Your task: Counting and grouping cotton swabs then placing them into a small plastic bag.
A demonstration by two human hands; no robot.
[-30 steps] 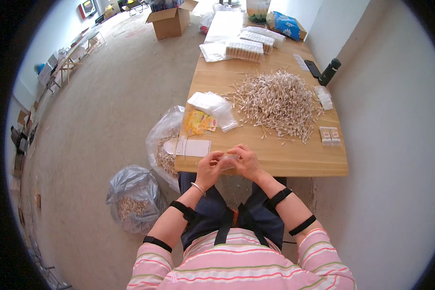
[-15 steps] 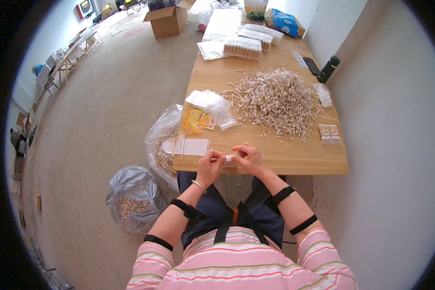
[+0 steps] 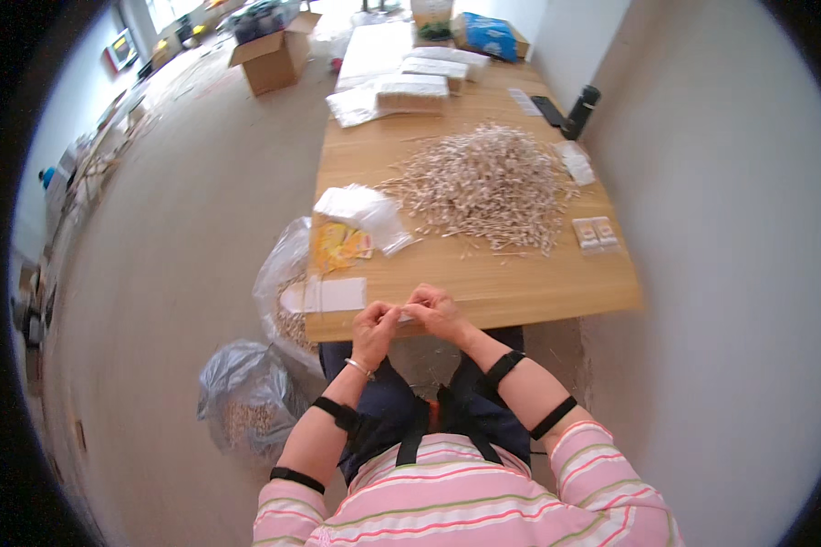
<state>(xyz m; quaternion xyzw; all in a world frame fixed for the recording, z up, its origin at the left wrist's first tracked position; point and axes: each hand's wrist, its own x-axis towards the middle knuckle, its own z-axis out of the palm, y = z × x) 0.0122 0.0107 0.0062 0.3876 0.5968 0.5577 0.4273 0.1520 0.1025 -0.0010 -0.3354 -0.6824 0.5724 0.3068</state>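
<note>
Close to the table's near edge, my left hand [image 3: 375, 332] and my right hand [image 3: 438, 314] meet with fingers pinched. Between them is a small clear plastic packet [image 3: 408, 318], mostly covered by the fingers; its contents cannot be made out. Just left of my hands lies a white flat card [image 3: 340, 294]. Beyond that are yellow printed cards [image 3: 339, 244] and a stack of clear plastic bags [image 3: 363, 208]. A large heap of cotton swabs [image 3: 483, 187] fills the middle of the table. Two small filled packets [image 3: 596, 234] lie side by side at the right.
Bundled swab packs [image 3: 412, 93] sit at the table's far end. A dark bottle [image 3: 580, 111] and a phone [image 3: 547, 110] are near the right wall. Left of the table stand a clear bag [image 3: 278, 264] and a grey plastic bag [image 3: 244, 369], with an open cardboard box [image 3: 278, 62] farther back.
The view has shifted, so the table sits farther left and tilted. My right hand's fingers, raised and spread before, have closed in against my left hand at the packet.
</note>
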